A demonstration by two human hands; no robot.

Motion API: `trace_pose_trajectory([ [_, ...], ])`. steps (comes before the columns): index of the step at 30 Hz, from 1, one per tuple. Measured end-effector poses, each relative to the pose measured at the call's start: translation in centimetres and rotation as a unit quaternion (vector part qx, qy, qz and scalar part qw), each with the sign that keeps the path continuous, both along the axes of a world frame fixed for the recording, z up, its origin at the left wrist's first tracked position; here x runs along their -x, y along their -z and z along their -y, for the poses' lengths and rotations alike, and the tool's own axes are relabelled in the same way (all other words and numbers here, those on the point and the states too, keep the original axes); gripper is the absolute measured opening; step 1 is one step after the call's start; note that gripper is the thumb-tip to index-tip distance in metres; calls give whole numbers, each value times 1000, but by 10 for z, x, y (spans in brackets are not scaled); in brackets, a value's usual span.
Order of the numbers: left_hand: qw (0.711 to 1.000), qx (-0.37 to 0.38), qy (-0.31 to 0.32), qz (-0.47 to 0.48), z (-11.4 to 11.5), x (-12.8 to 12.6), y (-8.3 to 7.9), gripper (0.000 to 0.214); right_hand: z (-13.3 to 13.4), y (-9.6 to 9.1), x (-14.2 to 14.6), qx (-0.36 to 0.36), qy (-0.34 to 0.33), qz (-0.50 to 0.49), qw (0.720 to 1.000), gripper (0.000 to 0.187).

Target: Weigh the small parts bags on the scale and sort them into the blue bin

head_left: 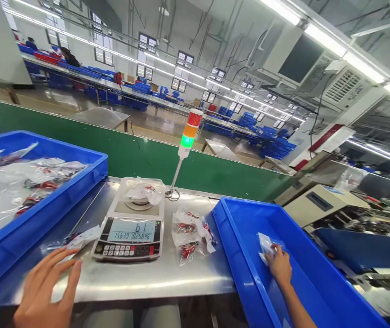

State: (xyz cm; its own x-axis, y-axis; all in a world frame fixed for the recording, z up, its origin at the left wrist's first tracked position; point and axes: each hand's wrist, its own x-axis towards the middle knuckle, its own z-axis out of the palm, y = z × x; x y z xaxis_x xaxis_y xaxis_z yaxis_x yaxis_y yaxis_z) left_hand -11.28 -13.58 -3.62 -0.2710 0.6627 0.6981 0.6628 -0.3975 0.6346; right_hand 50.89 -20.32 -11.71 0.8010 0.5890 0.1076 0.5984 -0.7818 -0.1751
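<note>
My left hand (49, 287) is low at the left with its fingers apart. Just beyond its fingertips a small clear plastic bag (87, 236) lies on the metal table. Inside the right blue bin, my right hand (279, 265) pinches another small plastic bag (265, 243); what that bag contains is hard to see. Between the hands stands a digital counting scale (129, 232), its display reading 61 on the upper line. A bag with red pieces (148, 191) rests on its pan. Several bags of red parts (188, 232) lie right of the scale.
A large blue bin (54, 193) at the left holds many bagged parts. The right blue bin (246, 273) stands at the table's right side. Behind the scale rises a signal light (189, 132) lit green. A green partition (147, 152) runs along the back; a conveyor (362, 250) is far right.
</note>
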Motion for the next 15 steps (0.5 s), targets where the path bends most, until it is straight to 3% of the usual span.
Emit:
trace_pose_trajectory([
  [3,998,-36,50,-11,-28,-16,-14,6,-2,-9,-7,-96,10,13,995,44],
  [7,980,-71,146,-113,-75,-49,-27,11,-16,-54,16,-243,13,56,968,47],
  [11,955,-38,245,-165,-117,-88,-20,13,-35,-114,85,-359,-76,19,930,48],
  [13,955,-5,278,-99,-136,-105,-20,11,-49,-139,130,-389,-146,-35,909,48],
  [15,962,17,271,23,-156,-115,-25,14,-69,-158,175,-391,-247,-89,882,45],
])
